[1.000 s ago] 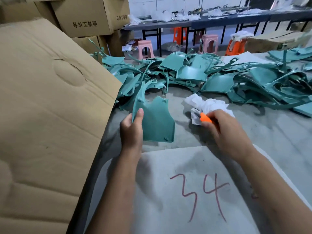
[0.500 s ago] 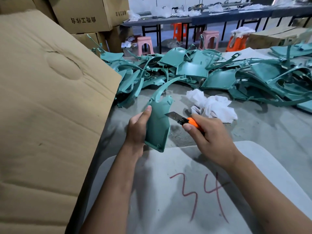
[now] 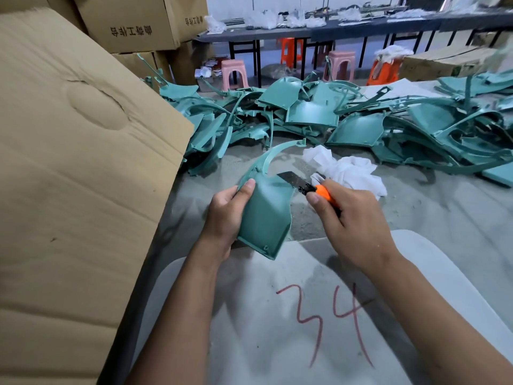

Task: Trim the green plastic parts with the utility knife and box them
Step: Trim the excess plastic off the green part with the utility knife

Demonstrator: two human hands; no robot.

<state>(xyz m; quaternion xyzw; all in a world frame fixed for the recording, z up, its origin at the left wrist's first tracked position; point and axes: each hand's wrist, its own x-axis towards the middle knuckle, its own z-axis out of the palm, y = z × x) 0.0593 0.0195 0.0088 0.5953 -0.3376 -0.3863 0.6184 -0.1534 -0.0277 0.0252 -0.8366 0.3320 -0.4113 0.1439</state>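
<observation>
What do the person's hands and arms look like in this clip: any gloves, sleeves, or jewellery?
Both are bare. The left hand and right hand wear no gloves, rings or watch that I can see, and both forearms are uncovered to the frame's lower edge, with no sleeve cuff in view. Fingernails look short and unpainted.

Two bare forearms reach into the head view from the bottom edge, with no sleeves showing on either one. The left hand [image 3: 226, 215] wears no glove, ring or watch, and its thumbnail is short and unpainted. The right hand [image 3: 352, 229] is likewise ungloved, its wrist free of any band, with a short plain nail visible on the thumb.
</observation>
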